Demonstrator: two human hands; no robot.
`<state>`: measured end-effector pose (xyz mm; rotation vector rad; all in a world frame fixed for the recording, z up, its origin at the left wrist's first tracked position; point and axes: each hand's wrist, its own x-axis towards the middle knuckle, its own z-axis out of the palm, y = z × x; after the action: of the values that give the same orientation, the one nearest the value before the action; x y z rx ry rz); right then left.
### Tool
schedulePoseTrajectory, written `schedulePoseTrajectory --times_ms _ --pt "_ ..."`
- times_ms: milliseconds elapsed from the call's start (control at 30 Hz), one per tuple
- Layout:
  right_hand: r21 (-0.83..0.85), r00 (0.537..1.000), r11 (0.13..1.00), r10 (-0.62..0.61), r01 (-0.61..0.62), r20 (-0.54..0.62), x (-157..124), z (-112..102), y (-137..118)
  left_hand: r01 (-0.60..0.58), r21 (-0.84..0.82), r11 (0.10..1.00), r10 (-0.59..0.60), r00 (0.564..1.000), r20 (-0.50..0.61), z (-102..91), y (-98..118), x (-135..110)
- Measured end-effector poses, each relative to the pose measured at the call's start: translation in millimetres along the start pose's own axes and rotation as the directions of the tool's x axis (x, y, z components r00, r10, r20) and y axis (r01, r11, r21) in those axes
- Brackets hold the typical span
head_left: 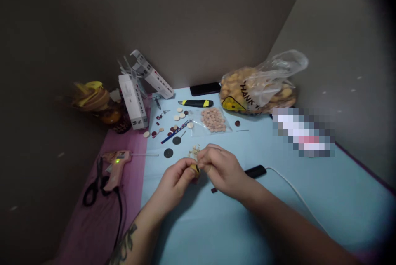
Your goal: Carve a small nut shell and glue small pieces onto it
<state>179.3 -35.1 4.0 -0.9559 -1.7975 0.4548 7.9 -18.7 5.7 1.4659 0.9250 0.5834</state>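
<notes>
My left hand (178, 177) is closed, thumb and fingers around a small tan rounded piece (194, 169) with a dark opening on its side. My right hand (221, 168) meets it from the right, fingertips pinched together at its upper edge. Whatever sits in that pinch is hidden by the fingers. Just beyond both hands lies a little heap of pale crumbs (194, 151). A black slim device (256, 171) with a white cable shows partly behind my right wrist, and a small dark red chip (214, 190) lies below that hand.
Behind the hands are a clear bag of pinkish discs (213, 120), a utility knife (196, 103), a phone (204, 89) and a plastic bag of tan round pieces (256, 92). To the left are a pink glue gun (117, 170), black scissors (93, 188) and white boxes (133, 102).
</notes>
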Motion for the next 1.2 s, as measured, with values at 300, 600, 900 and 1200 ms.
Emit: schedulePoseTrajectory --times_ms 300,600,900,1200 --pt "-0.010 1.000 1.000 -0.005 0.005 -0.015 -0.7 -0.5 -1.8 0.018 -0.049 0.999 -0.017 1.000 0.006 -0.2 -0.1 0.9" --pt "-0.092 0.997 0.993 -0.069 0.071 0.029 0.1 -0.4 -1.1 0.076 -0.213 0.974 -0.058 0.994 0.090 1.3 -5.4 0.5" --pt "0.118 0.971 0.969 0.229 -0.219 -0.072 -3.2 -0.7 -6.9 -0.018 -0.103 0.995 0.006 0.993 -0.118 2.4 -3.3 -0.2" --pt "0.063 0.983 0.997 0.062 -0.052 -0.174 -4.2 -4.1 -4.2 0.050 -0.300 0.953 -0.076 0.994 -0.078 2.4 -5.1 1.1"
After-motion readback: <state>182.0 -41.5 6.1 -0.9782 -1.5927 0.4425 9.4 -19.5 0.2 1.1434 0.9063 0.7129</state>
